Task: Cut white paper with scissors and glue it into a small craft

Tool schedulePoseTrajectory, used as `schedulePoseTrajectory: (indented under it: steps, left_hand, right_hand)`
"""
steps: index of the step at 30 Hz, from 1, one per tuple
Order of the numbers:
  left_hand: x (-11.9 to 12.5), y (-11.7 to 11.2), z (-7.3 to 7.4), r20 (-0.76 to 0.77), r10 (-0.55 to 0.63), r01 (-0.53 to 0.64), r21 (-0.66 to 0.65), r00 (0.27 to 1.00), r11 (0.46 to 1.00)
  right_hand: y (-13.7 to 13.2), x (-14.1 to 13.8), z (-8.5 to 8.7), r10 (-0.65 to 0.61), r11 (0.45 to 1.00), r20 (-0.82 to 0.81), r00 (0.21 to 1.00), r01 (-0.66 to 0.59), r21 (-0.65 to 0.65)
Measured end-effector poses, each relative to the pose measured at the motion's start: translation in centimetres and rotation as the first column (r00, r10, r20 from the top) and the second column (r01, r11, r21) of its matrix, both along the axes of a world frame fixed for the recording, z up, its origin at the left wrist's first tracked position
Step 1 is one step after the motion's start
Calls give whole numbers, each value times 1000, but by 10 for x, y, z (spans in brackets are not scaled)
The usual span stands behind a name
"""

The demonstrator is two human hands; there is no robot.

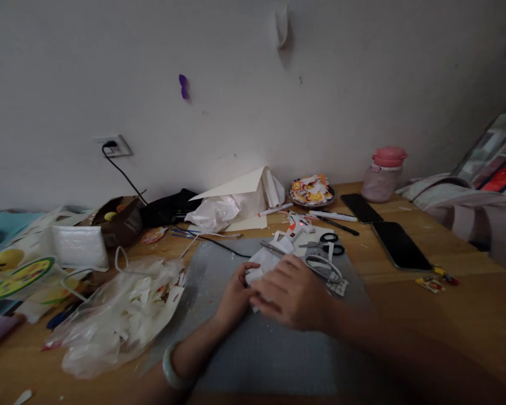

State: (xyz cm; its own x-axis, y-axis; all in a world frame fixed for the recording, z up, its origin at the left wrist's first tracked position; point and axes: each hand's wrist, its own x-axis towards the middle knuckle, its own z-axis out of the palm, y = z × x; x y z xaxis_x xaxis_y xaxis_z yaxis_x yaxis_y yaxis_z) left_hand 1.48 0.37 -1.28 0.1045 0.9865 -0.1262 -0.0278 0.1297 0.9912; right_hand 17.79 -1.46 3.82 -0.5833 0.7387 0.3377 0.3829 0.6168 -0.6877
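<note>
My left hand [237, 297] is closed at the edge of a small white paper piece [255, 274], thumb and fingers pinching it. My right hand [293, 292] bends over the same paper from the right, its fingers curled against it and covering much of it. Both hands are above a grey cutting mat [261, 360]. Just beyond the right hand lie grey-handled scissors [326, 269] and black-handled scissors [329, 245], among white paper scraps [284, 245]. A small white and orange device [299, 224] with a red light sits behind them.
A clear plastic bag [113, 332] of scraps lies left of the mat. Behind are pens [337, 216], a bowl of colourful cutouts [311, 191] and crumpled plastic [219, 212]. Two phones [400, 246] and a pink bottle [383, 177] stand right. A black cable [219, 244] crosses the mat's far edge.
</note>
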Motion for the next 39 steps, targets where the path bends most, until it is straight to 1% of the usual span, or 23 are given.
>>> schedulePoseTrajectory:
  steps: [2, 3, 4, 7, 9, 11, 13, 15, 16, 18, 20, 21, 23, 24, 25, 26, 27, 29, 32, 33, 35, 36, 39]
  left_hand:
    - [-1, 0, 0, -72, 6, -5, 18, 997, 1000]
    - [-1, 1, 0, -96, 5, -4, 7, 995, 1000]
    - [-1, 2, 0, -100, 0, -1, -12, 995, 1000]
    - [-2, 4, 1, -45, -28, 26, -37, 999, 999]
    - [-4, 7, 0, 11, -43, 44, -52, 999, 998]
    - [-8, 10, -2, 58, -37, 40, -55, 998, 998]
    - [-14, 14, -5, 63, -12, 15, -45, 998, 999]
    - [-22, 20, -6, 10, 12, -12, -63, 1000, 998]
    - [-26, 23, -6, -64, 36, -42, -82, 997, 996]
    - [-33, 28, -4, -301, -6, -24, -95, 953, 995]
    - [-38, 30, 0, -504, -60, 28, -72, 862, 997]
    - [-40, 30, 3, -598, -97, 69, -68, 796, 995]
    - [-41, 29, 7, -743, -89, 91, -38, 663, 995]
    - [-41, 27, 9, -783, -83, 102, -25, 616, 994]
    - [-41, 26, 10, -805, -74, 111, -11, 589, 994]
    - [-40, 25, 10, -808, -64, 119, 7, 586, 993]
    - [-40, 24, 9, -795, -50, 120, 29, 605, 992]
    - [-39, 23, 6, -719, -2, 86, 81, 695, 993]
    - [-36, 22, -3, -493, 77, -10, 136, 867, 991]
    - [-36, 22, -6, -415, 92, -28, 160, 905, 987]
    - [-34, 22, -10, -306, 70, -6, 206, 950, 979]
    - [-33, 21, -11, -280, 30, 34, 221, 959, 975]
    - [-30, 18, -6, -303, -110, 188, 241, 947, 952]
  right_hand:
    - [16, -4, -5, -152, 977, 135, 979, 128, 172]
    - [23, -6, -9, -255, 945, 165, 953, 209, 252]
    - [28, -7, -14, -290, 938, 199, 936, 236, 256]
    - [36, -6, -26, -275, 946, 210, 938, 225, 233]
    - [37, -3, -30, -264, 935, 181, 947, 206, 289]
    - [37, 2, -32, -265, 888, 107, 958, 199, 414]
    - [35, 8, -35, -242, 815, 30, 970, 186, 549]
    - [31, 16, -39, -175, 737, 20, 984, 117, 666]
    - [29, 20, -41, -147, 704, 45, 988, 72, 707]
    - [23, 26, -45, -98, 665, 71, 993, 13, 747]
    - [19, 31, -49, -75, 670, 70, 995, -2, 742]
    - [18, 32, -50, -77, 682, 63, 995, 6, 732]
    - [18, 33, -52, -102, 705, 51, 994, 36, 708]
    - [19, 33, -52, -111, 713, 48, 993, 46, 700]
    - [19, 32, -52, -114, 720, 48, 992, 49, 692]
    - [20, 31, -51, -111, 727, 51, 993, 46, 685]
    - [20, 30, -51, -103, 734, 52, 993, 41, 677]
    - [19, 27, -49, -87, 757, 40, 995, 40, 652]
    - [17, 24, -47, -99, 810, -31, 995, 99, 579]
    - [17, 23, -46, -109, 825, -57, 992, 122, 552]
    - [17, 21, -47, -122, 854, -84, 989, 148, 499]
    - [18, 20, -47, -122, 869, -83, 989, 147, 472]
    - [20, 19, -48, -102, 909, -56, 993, 116, 401]
